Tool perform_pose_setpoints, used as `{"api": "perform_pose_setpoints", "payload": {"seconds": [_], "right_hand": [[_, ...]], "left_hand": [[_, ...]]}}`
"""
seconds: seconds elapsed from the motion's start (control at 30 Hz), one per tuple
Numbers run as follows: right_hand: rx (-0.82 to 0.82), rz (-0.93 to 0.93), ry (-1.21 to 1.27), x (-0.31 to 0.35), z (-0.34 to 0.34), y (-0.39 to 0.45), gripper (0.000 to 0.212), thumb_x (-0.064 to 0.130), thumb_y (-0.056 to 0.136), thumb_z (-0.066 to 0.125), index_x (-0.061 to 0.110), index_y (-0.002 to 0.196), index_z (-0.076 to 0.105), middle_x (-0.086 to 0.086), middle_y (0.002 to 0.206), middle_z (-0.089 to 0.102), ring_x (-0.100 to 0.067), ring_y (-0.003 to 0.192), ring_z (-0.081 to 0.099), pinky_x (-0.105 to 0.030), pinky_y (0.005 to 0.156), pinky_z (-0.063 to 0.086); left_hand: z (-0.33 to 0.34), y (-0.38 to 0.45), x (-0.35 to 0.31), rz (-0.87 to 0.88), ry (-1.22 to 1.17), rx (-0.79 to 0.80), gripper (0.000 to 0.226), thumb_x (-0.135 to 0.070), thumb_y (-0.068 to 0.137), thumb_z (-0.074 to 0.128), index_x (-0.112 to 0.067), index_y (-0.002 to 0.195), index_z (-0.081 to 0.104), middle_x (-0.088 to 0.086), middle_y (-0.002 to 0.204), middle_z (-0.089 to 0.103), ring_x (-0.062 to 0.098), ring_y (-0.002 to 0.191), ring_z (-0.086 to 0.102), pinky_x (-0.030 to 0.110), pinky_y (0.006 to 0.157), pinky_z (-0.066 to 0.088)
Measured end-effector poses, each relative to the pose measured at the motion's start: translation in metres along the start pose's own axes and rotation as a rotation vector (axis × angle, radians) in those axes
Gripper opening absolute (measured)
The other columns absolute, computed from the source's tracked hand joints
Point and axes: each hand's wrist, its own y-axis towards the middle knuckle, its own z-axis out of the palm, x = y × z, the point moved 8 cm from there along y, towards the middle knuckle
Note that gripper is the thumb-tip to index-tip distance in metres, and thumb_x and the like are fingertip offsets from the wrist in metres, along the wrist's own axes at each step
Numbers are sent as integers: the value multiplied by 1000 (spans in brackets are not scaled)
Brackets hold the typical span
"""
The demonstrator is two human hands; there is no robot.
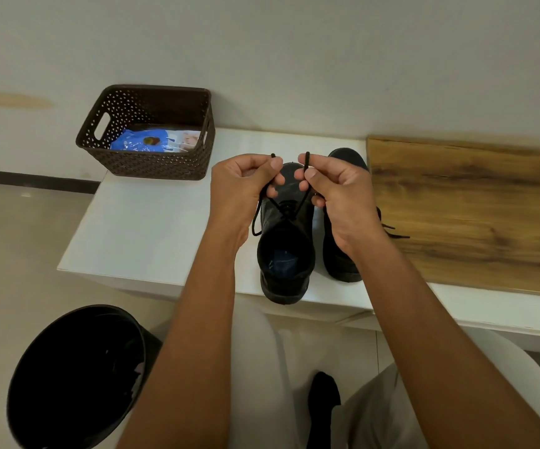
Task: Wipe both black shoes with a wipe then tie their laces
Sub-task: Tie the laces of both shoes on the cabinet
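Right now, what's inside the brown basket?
Inside the brown basket, a blue plastic pack lies flat beside a lighter printed packet. The near wall hides the floor's front strip, and anything under the packs is covered.

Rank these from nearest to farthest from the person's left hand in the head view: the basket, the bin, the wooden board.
From the left hand:
1. Basket, just to its left, at the table's back.
2. Wooden board, off to the right, past the right hand.
3. Bin, on the floor at lower left, nearest the camera.
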Motion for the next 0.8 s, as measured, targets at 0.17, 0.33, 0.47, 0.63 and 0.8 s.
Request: {"api": "perform_pose_setpoints", "payload": {"seconds": [0.17, 0.33, 0.47, 0.63, 0.8], "right_hand": [[-29, 88, 24, -9, -6, 4, 22, 4, 99, 66, 9, 120, 63, -8, 97, 80, -13, 79, 69, -19, 58, 45], [0, 135, 66, -15, -9, 8, 23, 4, 98, 66, 6, 121, 66, -10, 102, 80, -12, 81, 69, -20, 60, 45], [0, 157, 86, -18, -10, 8, 20, 2, 98, 66, 3, 117, 72, -10, 98, 80, -11, 80, 67, -18, 59, 45], [-13, 142, 66, -16, -8, 7, 16, 0, 93, 72, 1, 108, 74, -6, 83, 76, -9, 70, 68, -17, 54, 44], [37, 88, -7, -7, -5, 5, 14, 0, 92, 74, -1, 105, 75, -1, 75, 76, -5, 65, 69, -11, 55, 47]], "left_hand": [[2, 2, 3, -22, 79, 66, 21, -6, 92, 66, -1, 111, 59, 13, 84, 76, 20, 66, 58, 34, 75, 56], [5, 3, 3, -18, 155, 127, 14, -3, 92, 65, -3, 106, 62, 11, 83, 76, 20, 68, 58, 33, 77, 56], [7, 2, 5, -11, 205, 131, 9, -2, 89, 68, -3, 97, 71, 9, 75, 71, 22, 65, 59, 38, 74, 58], [16, 0, 5, -44, 169, 166, 23, -1, 80, 78, -2, 101, 67, 14, 77, 73, 17, 62, 61, 30, 63, 54], [16, 1, 7, -67, 134, 175, 44, -3, 78, 81, -7, 119, 64, 17, 79, 74, 17, 63, 64, 28, 64, 53]]}}
